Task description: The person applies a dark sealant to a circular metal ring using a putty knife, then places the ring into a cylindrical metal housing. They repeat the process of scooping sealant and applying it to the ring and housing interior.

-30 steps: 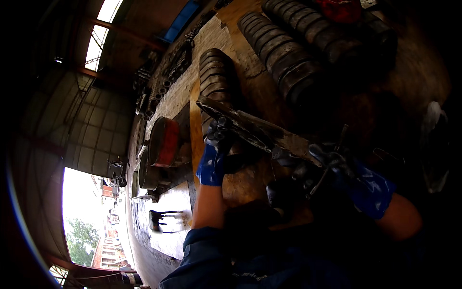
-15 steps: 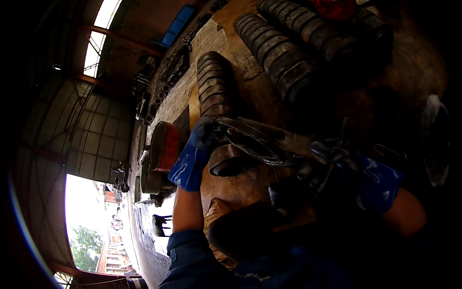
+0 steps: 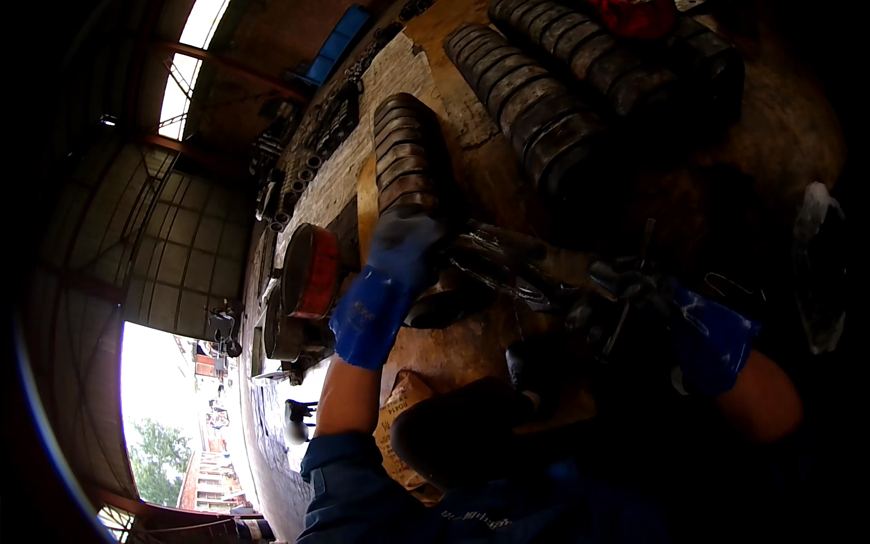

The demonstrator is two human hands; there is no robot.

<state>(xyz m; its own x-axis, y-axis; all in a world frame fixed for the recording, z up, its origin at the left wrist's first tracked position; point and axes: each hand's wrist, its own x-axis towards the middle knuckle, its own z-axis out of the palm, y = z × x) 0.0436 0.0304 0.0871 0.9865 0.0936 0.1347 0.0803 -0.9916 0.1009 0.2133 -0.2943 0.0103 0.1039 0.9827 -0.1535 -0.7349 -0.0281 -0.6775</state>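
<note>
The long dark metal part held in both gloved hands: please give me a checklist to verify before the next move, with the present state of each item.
1. Left hand in a blue glove grips the near end of the long metal part: ok.
2. Right hand grips the other end: cannot tell, too dark.
3. Both hands gloved: ok.
4. Rows of dark ribbed parts lie apart from the hands: ok.
5. Red-rimmed round part stands clear to the left: ok.
6. Part rests on the brown board: cannot tell.

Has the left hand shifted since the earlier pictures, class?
Yes. The left hand in its blue glove has moved up along the long metal part, ending closer to the near row of dark stacked rings.
</note>
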